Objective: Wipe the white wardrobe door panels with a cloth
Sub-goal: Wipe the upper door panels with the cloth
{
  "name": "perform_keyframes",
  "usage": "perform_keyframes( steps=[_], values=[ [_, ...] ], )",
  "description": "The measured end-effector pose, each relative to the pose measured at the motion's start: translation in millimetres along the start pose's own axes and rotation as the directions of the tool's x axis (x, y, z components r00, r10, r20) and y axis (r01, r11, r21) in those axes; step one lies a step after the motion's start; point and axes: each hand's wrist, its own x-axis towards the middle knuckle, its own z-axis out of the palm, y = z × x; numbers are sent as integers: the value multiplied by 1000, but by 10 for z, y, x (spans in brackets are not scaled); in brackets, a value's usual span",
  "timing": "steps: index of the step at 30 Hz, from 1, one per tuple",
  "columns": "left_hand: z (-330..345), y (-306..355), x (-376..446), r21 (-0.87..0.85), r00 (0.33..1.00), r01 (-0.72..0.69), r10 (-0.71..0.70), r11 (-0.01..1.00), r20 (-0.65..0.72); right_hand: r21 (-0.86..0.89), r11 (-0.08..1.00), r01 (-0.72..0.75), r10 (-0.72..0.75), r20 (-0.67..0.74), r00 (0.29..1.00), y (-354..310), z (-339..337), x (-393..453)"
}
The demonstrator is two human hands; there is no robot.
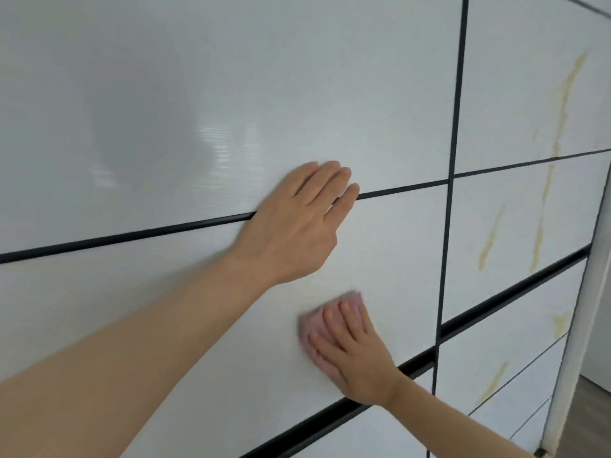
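Observation:
The white wardrobe door panels [165,94] fill the view, split by black strips. My left hand [297,223] lies flat against the door with straight fingers, across a horizontal black strip. Below it, my right hand [353,352] presses a pink cloth [309,328] flat on the lower middle panel, fingers spread and straight; the cloth is blurred and mostly hidden under the hand. A faint yellowish smear shows on the panel just above the cloth.
Yellow-brown streaks [562,104] run down the right-hand panels [515,226]. A vertical black strip [453,160] divides the two door columns. The wardrobe's right edge [582,325] meets a wooden floor [588,424] at the lower right.

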Motion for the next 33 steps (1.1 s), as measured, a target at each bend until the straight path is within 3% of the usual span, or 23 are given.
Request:
perform_keyframes(
  steps=[1,3,5,8,10,12,13,14,15,16,17,18,20,21,24,26,28,30,33],
  values=[
    [-11,2,9,2,1000,3,-3,1000,3,-61,978,198,-193,71,979,44,56,-276],
    [-32,20,11,21,1000,22,-23,1000,6,-116,885,451,-439,116,891,392,28,-456],
    [-33,37,9,28,999,41,-41,999,19,-130,855,502,-499,53,865,833,-114,-232],
    [-34,71,40,63,995,97,-99,993,30,-171,935,310,-331,-107,938,1588,-542,446],
    [-54,91,41,91,985,170,-171,981,10,-86,994,71,-85,-185,979,1897,-810,833],
    [-73,133,9,130,956,291,-293,948,-7,23,994,-104,107,-248,963,1819,-820,984],
    [-82,162,-33,153,932,358,-361,921,-8,45,993,-110,118,-264,957,1637,-749,943],
    [-114,191,-95,185,906,416,-424,890,2,57,998,-15,29,-258,966,1385,-625,825],
    [-132,214,-163,208,888,447,-460,870,15,47,985,167,-153,-219,964,1109,-463,619],
    [-177,232,-234,236,878,455,-477,858,41,17,918,395,-388,-154,909,854,-262,378],
    [-208,254,-292,256,875,448,-478,857,69,-42,810,584,-586,-73,807,670,-61,131],
    [-252,268,-342,270,874,439,-477,857,94,-103,706,701,-705,3,710,563,87,-46],
    [-324,266,-393,265,866,433,-479,862,142,-127,596,793,-793,59,606,535,206,-73],
    [-370,260,-397,268,864,427,-477,864,161,-128,585,801,-802,56,595,594,150,75],
    [-513,233,-450,275,859,416,-474,867,195,-137,723,677,-690,-178,702,937,-274,719],
    [-606,227,-588,296,822,473,-537,830,189,-49,890,453,-449,-259,855,1226,-670,1183],
    [-714,228,-791,330,762,549,-622,768,180,39,967,253,-232,-287,929,1296,-802,1430],
    [-810,244,-992,356,703,613,-692,706,162,60,947,315,-289,-265,920,951,-691,1276],
    [-924,297,-1176,379,644,663,-750,645,150,85,728,681,-673,-100,733,179,-198,544]
  ],
)
